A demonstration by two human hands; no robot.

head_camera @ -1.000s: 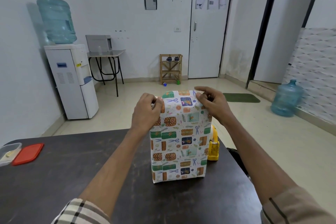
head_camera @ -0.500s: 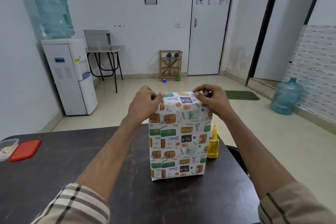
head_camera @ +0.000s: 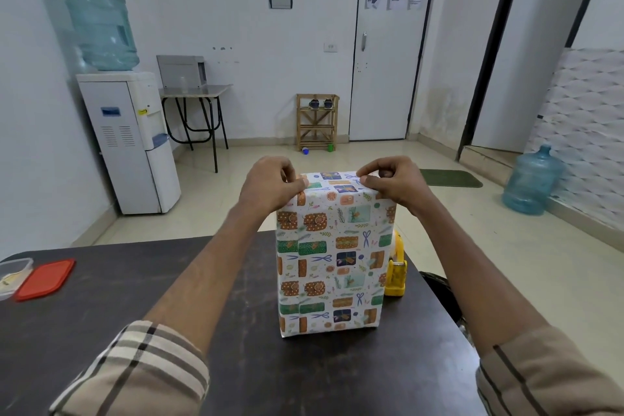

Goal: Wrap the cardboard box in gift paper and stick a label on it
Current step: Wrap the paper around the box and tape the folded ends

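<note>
A tall box covered in white gift paper (head_camera: 332, 263) with a printed parcel and scissors pattern stands upright on the dark table (head_camera: 101, 331). My left hand (head_camera: 270, 184) pinches the paper at the box's top left corner. At the top right corner my right hand (head_camera: 393, 181) pinches the paper fold with thumb and fingers. A yellow tape dispenser (head_camera: 395, 272) stands just behind the box on its right, partly hidden by it. No label is in view.
A clear plastic container (head_camera: 11, 275) and its red lid (head_camera: 45, 279) lie at the table's left edge. The table's right edge runs close to the tape dispenser. Beyond the table are a water dispenser (head_camera: 130, 142) and a water jug (head_camera: 530, 184) on the floor.
Both hands have pressed the paper down flatter along the box's top edge and shifted slightly. The view has tilted down a little. The box stays upright in the same place.
</note>
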